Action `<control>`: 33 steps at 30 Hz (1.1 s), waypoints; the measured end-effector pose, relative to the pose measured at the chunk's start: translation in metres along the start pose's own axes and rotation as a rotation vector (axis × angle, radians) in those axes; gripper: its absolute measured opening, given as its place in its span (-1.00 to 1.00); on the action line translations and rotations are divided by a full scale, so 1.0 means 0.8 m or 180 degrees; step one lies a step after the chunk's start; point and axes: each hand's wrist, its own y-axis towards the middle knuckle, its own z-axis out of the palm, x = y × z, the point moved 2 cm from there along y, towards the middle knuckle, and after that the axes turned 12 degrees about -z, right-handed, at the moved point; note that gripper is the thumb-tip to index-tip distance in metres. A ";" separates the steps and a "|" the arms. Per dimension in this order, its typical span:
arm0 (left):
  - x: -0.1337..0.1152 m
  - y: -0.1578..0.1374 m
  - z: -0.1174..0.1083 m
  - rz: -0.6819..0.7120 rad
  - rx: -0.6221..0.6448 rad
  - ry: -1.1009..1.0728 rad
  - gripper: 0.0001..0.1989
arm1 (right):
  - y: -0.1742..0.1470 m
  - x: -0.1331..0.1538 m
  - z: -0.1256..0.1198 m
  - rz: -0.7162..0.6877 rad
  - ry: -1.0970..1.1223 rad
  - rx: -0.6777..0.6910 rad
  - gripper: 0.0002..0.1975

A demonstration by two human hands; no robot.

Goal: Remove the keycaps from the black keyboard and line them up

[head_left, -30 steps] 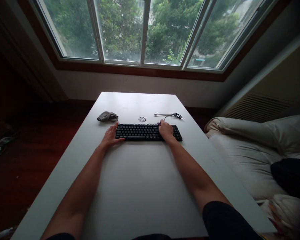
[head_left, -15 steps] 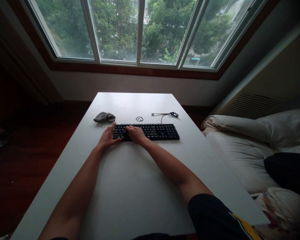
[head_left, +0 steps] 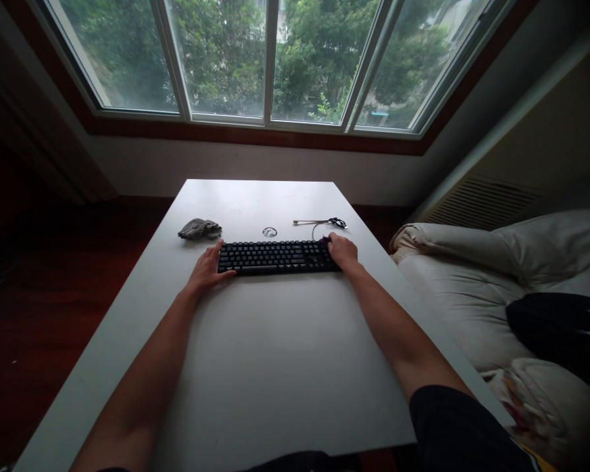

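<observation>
fingers of my right hand [head_left: 343, 251] are pinched narrow on a small purple thing [head_left: 325, 240], mostly hidden from my distant view. half a second ago that hand was over the left part of the keyboard [head_left: 275, 257]; now it has crossed to the right end, so the left and middle keys lie uncovered. my left hand [head_left: 206, 267] stays put, holding the left end between wide-set thumb and fingers, which i judge steadies it. the keyboard lies flat on the white table [head_left: 285, 354].
</observation>
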 end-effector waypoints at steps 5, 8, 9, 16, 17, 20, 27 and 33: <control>0.000 0.000 0.001 0.0008 -0.0013 0.0012 0.05 | -0.019 -0.052 -0.023 0.0374 0.0017 -0.0126 -0.57; -0.001 0.000 0.001 0.0000 -0.0013 0.0031 0.05 | -0.030 -0.053 -0.023 0.0418 0.0043 -0.0245 -0.54; -0.001 0.000 0.001 -0.0007 -0.0008 0.0031 0.05 | -0.031 -0.047 -0.019 0.0378 0.0044 -0.0231 -0.56; -0.002 0.002 0.002 0.0034 -0.0025 0.0033 0.04 | -0.029 0.043 0.015 -0.0019 0.0111 -0.0096 -0.71; -0.001 0.002 0.002 0.0040 -0.0024 0.0037 0.04 | -0.029 0.062 0.017 -0.0107 0.0131 -0.0070 -0.71; 0.000 0.002 0.002 0.0045 -0.0024 0.0057 0.05 | -0.028 0.125 0.020 -0.0445 0.0143 0.0006 -0.71; 0.009 0.003 0.003 0.0081 -0.0024 -0.0056 0.11 | -0.027 0.286 0.038 -0.1215 0.0436 0.0000 -0.71; 0.015 0.003 0.000 0.0125 -0.0011 -0.0264 0.16 | -0.035 0.388 0.042 -0.2083 0.0753 -0.0189 -0.67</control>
